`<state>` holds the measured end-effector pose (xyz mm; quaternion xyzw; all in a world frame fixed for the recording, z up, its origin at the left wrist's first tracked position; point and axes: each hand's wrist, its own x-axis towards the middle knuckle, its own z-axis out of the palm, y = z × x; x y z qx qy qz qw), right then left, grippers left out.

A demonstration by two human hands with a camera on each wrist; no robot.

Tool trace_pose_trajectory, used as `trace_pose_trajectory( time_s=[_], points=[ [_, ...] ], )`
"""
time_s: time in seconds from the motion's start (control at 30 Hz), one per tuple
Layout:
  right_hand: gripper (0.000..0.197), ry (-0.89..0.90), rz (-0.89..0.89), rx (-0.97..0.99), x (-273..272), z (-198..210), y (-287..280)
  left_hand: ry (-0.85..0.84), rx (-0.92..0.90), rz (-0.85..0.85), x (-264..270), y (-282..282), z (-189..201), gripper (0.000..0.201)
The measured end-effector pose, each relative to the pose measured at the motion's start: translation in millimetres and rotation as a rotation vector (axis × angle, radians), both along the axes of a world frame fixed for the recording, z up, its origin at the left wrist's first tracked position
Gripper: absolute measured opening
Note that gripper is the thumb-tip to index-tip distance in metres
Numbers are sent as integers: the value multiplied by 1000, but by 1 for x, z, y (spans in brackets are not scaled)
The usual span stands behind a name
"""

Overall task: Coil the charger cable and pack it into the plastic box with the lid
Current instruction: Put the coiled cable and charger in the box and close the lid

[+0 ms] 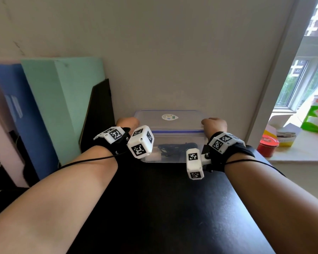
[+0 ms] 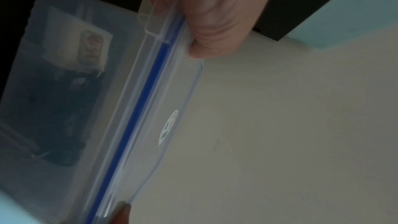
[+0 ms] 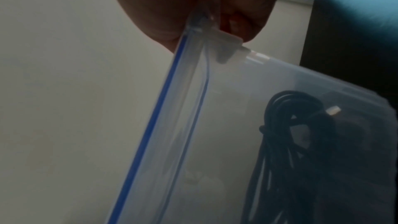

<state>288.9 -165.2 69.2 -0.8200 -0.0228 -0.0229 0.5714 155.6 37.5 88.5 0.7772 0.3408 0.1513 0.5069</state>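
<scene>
A clear plastic box (image 1: 173,142) stands at the far end of the black table (image 1: 163,198), against the wall. Its lid (image 1: 169,120), edged with a blue seal, lies on top. Inside lie the coiled black cable (image 1: 174,148) and a white charger block (image 1: 153,155). My left hand (image 1: 128,122) grips the lid's left end, thumb on top of the lid (image 2: 178,108) and fingers (image 2: 204,14) curled over the side flap. My right hand (image 1: 214,125) pinches the right-end flap (image 3: 226,43). The cable coil (image 3: 290,142) shows through the box wall.
Blue and green boards (image 1: 50,110) and a black panel (image 1: 97,114) lean at the left. On the windowsill at the right sit a red tin (image 1: 267,146), small boxes (image 1: 283,136) and a green carton (image 1: 314,116). The wall stands right behind the box.
</scene>
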Motion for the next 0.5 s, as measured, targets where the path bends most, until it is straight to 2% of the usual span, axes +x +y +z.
trace_pose_trajectory(
  time_s=[0.07,0.1,0.17,0.23,0.33,0.43,0.5],
  points=[
    [27,13,-7,2,2,1,-1,51,48,-24,3,1,-3,37],
    [28,18,-13,4,3,2,-3,58,10,20,8,-3,-2,39],
    [32,33,-24,4,8,3,-8,0,8,8,15,-8,-8,42],
    [34,42,-48,13,15,5,-17,27,55,-4,17,-20,-9,42],
    [31,56,-97,47,26,6,-34,57,214,-65,28,-38,-8,32],
    [29,68,-101,76,36,4,-43,181,252,-160,43,-44,-4,31],
    [30,49,-89,71,36,2,-42,246,364,-168,44,-43,-3,24]
  ],
)
